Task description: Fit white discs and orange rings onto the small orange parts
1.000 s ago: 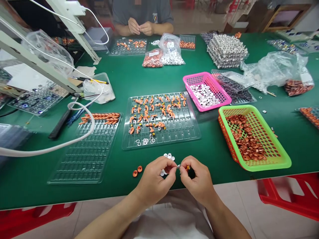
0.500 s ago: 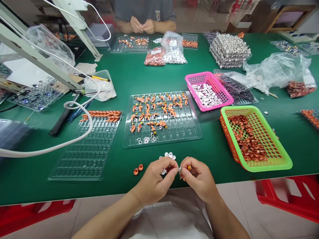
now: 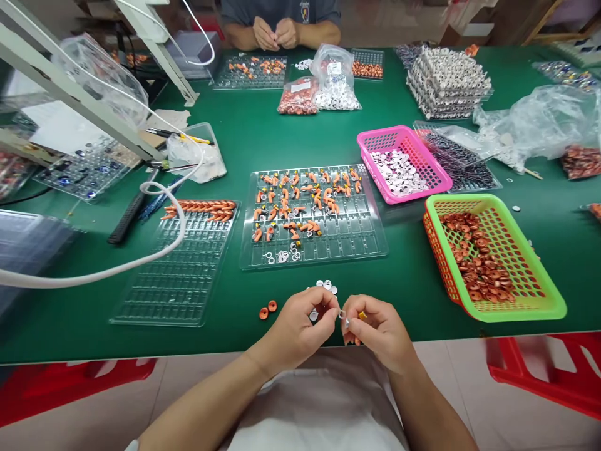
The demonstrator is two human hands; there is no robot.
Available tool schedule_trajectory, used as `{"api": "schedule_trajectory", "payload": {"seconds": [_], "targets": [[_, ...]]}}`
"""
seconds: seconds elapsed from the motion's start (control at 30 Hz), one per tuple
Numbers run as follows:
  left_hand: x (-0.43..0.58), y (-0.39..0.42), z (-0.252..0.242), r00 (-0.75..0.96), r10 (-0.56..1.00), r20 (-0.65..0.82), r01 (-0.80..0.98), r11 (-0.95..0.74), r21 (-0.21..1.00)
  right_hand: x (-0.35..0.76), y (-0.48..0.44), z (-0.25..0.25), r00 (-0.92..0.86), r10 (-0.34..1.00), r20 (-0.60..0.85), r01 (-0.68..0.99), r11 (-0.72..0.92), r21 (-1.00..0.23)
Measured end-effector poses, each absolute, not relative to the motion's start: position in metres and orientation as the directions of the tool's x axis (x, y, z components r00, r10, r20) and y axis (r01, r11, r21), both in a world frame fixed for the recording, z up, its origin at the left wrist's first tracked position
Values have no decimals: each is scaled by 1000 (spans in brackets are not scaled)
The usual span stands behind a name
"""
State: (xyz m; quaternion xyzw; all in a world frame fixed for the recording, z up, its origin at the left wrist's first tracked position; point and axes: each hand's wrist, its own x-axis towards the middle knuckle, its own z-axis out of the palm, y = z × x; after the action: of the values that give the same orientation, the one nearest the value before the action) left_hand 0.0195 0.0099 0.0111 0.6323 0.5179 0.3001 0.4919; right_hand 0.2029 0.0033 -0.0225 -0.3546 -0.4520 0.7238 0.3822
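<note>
Between thumb and index finger, my left hand [image 3: 298, 329] pinches a small pale ring [image 3: 342, 314]. Close beside it, my right hand [image 3: 387, 335] is closed on a small orange curved piece with a yellow end [image 3: 362, 316]; my fingers hide much of it. A silvery tip of that piece shows near the ring. White round caps [image 3: 327, 285] lie just behind my left hand, and two copper-coloured discs [image 3: 272, 305] lie to its left. Beyond, a clear tray [image 3: 347, 247] holds several similar orange pieces and loose white rings [image 3: 283, 257].
A green basket [image 3: 539, 282] of copper discs and a pink basket [image 3: 439, 178] of white caps stand right. At left lie another clear tray [image 3: 159, 300], a hammer [image 3: 129, 216] and a white cable [image 3: 117, 270]. Opposite sits a co-worker [image 3: 282, 31], hands together.
The view has shifted slightly. My hands have drawn a little apart, and the pale ring now shows in my left fingertips, beside the piece in my right hand.
</note>
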Motion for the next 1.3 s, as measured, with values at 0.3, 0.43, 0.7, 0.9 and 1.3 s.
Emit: {"api": "schedule_trajectory", "payload": {"seconds": [0.3,0.43,0.7,0.9,1.3], "targets": [[-48,51,29,-4,989,151,774,-92,626,236,7,-28,-318,944,-87,-82,-119,-990],[-74,76,29,55,996,76,866,-85,492,232,9,-28,-226,968,-111,47,-103,-994],[-75,94,6,189,982,-33,890,-157,427,225,5,-28,-150,977,-150,58,-142,-988],[-77,93,3,156,988,-14,887,-133,442,225,4,-29,-146,981,-130,63,-122,-991],[-88,25,16,161,986,-32,774,-106,624,231,7,-36,-219,973,-71,129,-43,-991]]}}
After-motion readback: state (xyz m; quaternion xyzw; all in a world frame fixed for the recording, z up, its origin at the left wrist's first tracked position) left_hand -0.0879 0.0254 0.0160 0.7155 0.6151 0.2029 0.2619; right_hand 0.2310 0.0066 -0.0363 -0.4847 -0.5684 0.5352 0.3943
